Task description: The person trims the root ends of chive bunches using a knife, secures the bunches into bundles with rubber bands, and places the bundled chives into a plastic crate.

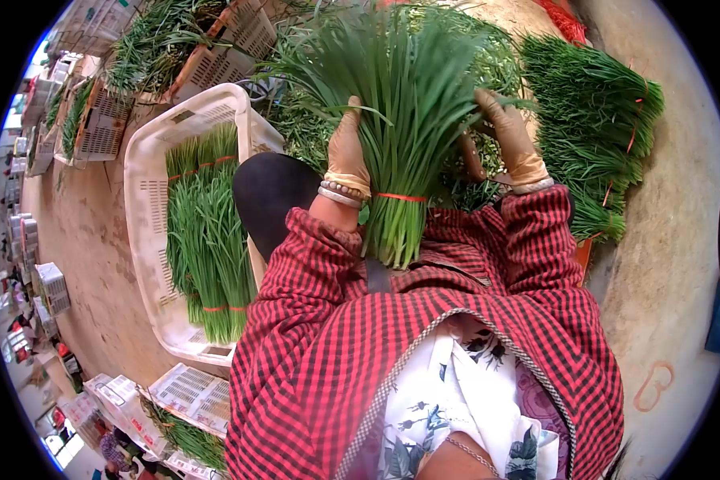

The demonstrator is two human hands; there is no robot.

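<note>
A bunch of garlic chives (400, 152) stands upright in front of my lap, a red band round its lower stalks and its leaves fanning out at the top. My left hand (348, 152), in a tan glove, supports its left side with the thumb up; the other fingers are hidden behind the leaves. At the right edge of the bunch is my right hand (508, 140), also gloved. Its thumb and curled, shadowed fingers are apart, close to the outer leaves. Loose chives (304, 120) lie in a heap behind the bunch.
To the left, a white plastic crate (142, 232) holds several banded bunches. More banded chives (588, 112) are stacked at the right. Further crates (232, 48) with greens stand at the upper left, and another crate (192, 396) at the lower left.
</note>
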